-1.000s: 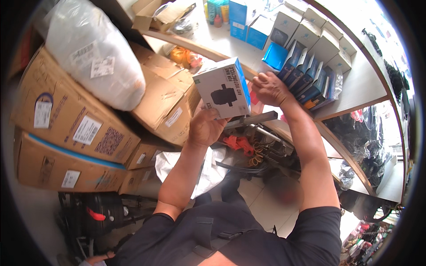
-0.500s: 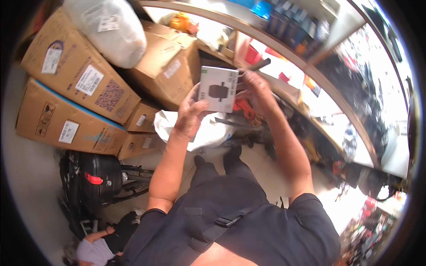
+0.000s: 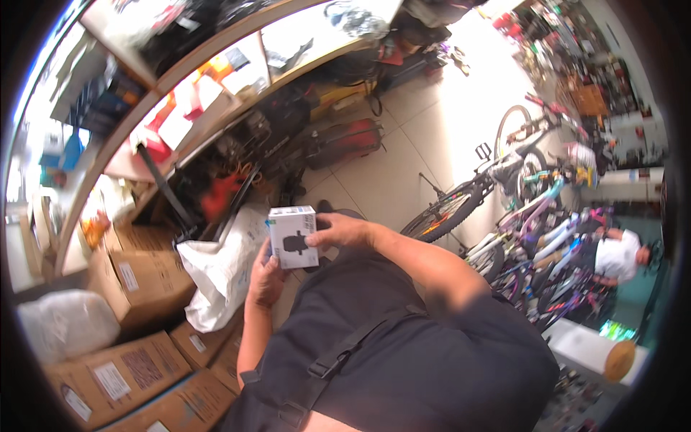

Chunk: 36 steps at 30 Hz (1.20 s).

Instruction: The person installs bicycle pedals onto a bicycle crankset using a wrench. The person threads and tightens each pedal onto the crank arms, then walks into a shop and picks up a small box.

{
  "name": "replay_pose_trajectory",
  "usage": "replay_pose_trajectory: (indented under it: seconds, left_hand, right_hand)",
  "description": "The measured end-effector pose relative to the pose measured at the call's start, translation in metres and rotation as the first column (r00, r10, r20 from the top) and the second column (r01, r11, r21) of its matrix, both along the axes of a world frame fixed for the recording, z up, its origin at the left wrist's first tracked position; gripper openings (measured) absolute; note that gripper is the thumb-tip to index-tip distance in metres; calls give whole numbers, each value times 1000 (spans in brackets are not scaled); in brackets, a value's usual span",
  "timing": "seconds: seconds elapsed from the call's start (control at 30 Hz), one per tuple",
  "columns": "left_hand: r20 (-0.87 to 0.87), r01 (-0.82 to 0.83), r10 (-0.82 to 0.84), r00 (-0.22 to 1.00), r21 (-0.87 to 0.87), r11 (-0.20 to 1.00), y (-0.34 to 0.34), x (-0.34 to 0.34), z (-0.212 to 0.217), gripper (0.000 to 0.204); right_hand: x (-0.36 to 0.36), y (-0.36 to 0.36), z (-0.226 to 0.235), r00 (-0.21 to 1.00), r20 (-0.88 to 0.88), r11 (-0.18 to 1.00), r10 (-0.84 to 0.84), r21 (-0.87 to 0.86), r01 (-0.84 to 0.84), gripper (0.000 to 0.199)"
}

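A small white box (image 3: 285, 253) printed with a dark device picture is held up in front of my body. My left hand (image 3: 266, 279) grips its lower left corner, fingers behind it and thumb at the edge. On the opposite side, my right hand (image 3: 338, 232) closes on the box with its thumb over the printed face. The box's top edge tilts toward me. Below and to the left of it lies a crumpled white sack (image 3: 216, 277).
Brown cartons (image 3: 137, 374) and a wrapped white bundle (image 3: 68, 327) stack up at lower left. A cluttered wooden shelf (image 3: 209, 129) curves across the upper left. Bicycles (image 3: 461, 198) stand to the right, where a person in a white top (image 3: 617, 255) is. A red-and-black bag (image 3: 349, 142) rests by the shelf.
My view has swung right, bringing the bicycles in and shifting the cartons to the lower left. My right hand, earlier at the box's upper right edge, now grips its right side.
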<state>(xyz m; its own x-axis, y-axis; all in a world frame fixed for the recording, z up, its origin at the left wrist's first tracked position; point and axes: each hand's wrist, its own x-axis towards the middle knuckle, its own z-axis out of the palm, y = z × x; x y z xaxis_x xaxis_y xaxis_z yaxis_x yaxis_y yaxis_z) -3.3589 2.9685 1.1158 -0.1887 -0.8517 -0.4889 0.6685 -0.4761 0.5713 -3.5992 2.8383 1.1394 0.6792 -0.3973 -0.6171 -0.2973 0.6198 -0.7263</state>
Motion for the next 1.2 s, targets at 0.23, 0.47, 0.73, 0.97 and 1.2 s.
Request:
replay_pose_trajectory:
  seconds: [0.23,0.47,0.73,0.97,1.2]
  left_hand:
    - [526,227,-213,823,37,973,-74,-123,18,53]
    - [377,603,-574,727,50,796,-243,-323,30,64]
    - [212,738,-742,637,114,666,-422,-561,56,64]
    - [163,831,-834,528,107,546,-591,-734,73,71]
    - [179,914,-904,389,43,403,-827,-952,95,82]
  right_hand:
    - [-151,-3,-20,940,113,945,-321,-20,325,70]
    - [-377,-103,-1,878,151,867,-454,-153,474,85]
    - [-605,-227,27,809,61,754,-585,-327,570,90]
    - [-753,-353,26,688,139,642,-712,-268,718,83]
    - [-952,-544,30,572,221,518,-790,-260,815,89]
